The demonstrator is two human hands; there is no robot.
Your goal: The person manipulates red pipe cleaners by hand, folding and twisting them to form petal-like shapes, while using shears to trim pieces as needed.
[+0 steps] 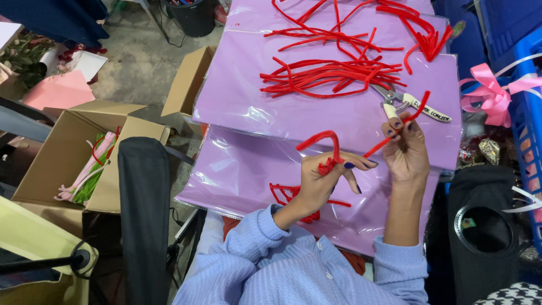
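Both hands work one fuzzy red chenille stem [329, 148], a thin bendable wire with a velvety nap, held above the bench. The left hand [323, 179] pinches a small coiled, bunched part of the stem between thumb and curled fingers, with an arched loop rising above the knuckles. The right hand [405, 151] pinches the straight far end of the same stem between thumb and fingertips, and that end pokes up past the fingers. Both wrists come out of ribbed, pale blue knitted sleeves [293, 260].

The bench is covered by glossy lilac sheets wrapped in clear crinkled film [248, 101], stacked in overlapping layers. A loose heap of long red chenille stems [333, 73] lies across the upper sheets, curved and tangled. Just beside the right hand lie small metal pliers with cream-coloured grips [407, 104]. A few bent red stem pieces [285, 193] rest on the lowest sheet under the left wrist.

On the floor to the left, an open brown cardboard box [51, 164] holds pink and green chenille stems [90, 169] lying lengthwise. A second open cardboard box [189, 79] stands beside the bench; its contents cannot be seen. At the right, a satin pink ribbon bow [491, 93] sits against a blue plastic crate [528, 113].
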